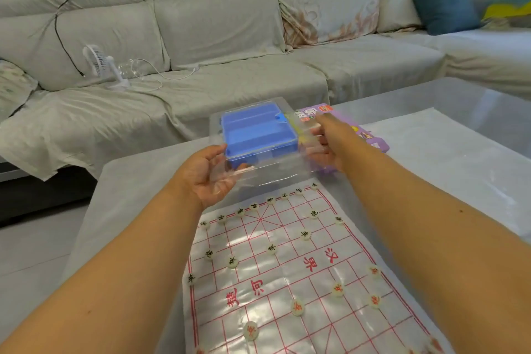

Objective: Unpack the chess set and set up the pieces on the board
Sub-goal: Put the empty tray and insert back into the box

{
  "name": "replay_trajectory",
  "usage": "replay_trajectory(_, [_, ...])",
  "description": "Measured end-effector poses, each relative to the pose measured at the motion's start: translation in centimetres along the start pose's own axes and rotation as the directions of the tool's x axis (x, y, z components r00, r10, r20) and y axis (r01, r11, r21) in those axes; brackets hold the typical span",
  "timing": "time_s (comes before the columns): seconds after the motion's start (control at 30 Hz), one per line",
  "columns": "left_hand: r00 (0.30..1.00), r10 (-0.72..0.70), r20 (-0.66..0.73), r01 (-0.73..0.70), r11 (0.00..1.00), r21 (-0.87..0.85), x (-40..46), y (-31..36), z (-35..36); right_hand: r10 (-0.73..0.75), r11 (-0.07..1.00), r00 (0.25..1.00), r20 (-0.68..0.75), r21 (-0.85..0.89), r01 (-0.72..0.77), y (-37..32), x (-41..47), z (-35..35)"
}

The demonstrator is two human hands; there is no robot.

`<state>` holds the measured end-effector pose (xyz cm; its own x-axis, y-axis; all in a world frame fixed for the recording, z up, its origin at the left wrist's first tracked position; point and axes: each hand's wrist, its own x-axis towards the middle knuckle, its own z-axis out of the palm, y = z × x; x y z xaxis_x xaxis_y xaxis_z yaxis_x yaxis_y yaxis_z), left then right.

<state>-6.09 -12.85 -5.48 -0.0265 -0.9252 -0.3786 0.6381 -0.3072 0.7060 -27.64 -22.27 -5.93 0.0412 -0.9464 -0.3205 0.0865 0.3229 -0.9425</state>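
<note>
From the head camera, mid-frame, the left hand (208,174) and right hand (330,144) grip opposite ends of a clear case (258,149), fingers curled round it, with a blue tray (258,131) inside. Below lies the board (287,267), round pieces (271,249) standing on it.

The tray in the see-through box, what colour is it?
Blue. The tray shows clearly in the head view, inside the clear box.

Both forearms reach toward twelve o'clock. The left hand (208,174) lies palm-up at eleven, fingers curled in a grip. The right hand (330,144) at one o'clock grips too.
</note>
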Motion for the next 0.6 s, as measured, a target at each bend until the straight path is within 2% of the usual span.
replay_trajectory(0.1, [0.999, 0.003, 0.039, -0.002, 1.0, -0.015, 1.3, -1.3, 1.0, -0.09, 0.966, 0.953, -0.29, -0.259, 0.012, 0.4, 0.8, -5.6])
replay_trajectory(0.17, [0.998, 0.011, 0.054, -0.01, 1.0, -0.018, 2.0, -2.2, 1.6, -0.17, 0.881, 0.914, -0.369, -0.471, -0.026, 1.5, 1.3, -9.0])
replay_trajectory(0.23, [0.999, 0.024, 0.045, -0.023, 1.0, -0.018, 2.7, -2.9, 2.1, -0.195, 0.69, 0.924, -0.329, -0.715, -0.109, 2.7, 1.0, -10.3])
replay_trajectory(0.3, [0.999, 0.037, 0.022, -0.036, 0.999, -0.033, 3.4, -3.5, 2.4, -0.19, 0.493, 0.953, -0.236, -0.862, -0.115, 4.1, 1.1, -10.6])
replay_trajectory(0.4, [0.999, 0.05, 0.005, -0.05, 0.996, -0.07, 3.9, -3.9, 2.6, -0.178, 0.397, 0.969, -0.174, -0.913, -0.092, 6.1, 1.3, -10.6])
replay_trajectory(0.5, [0.998, 0.066, 0.014, -0.064, 0.993, -0.097, 4.4, -4.2, 2.5, -0.26, 0.251, 0.951, -0.17, -0.963, -0.103, 7.8, 2.2, -11.0])
replay_trajectory(0.6, [0.997, 0.074, 0.016, -0.071, 0.99, -0.119, 5.1, -4.4, 2.2, -0.305, 0.136, 0.952, -0.026, -0.991, 0.016, 8.2, 3.3, -11.1])
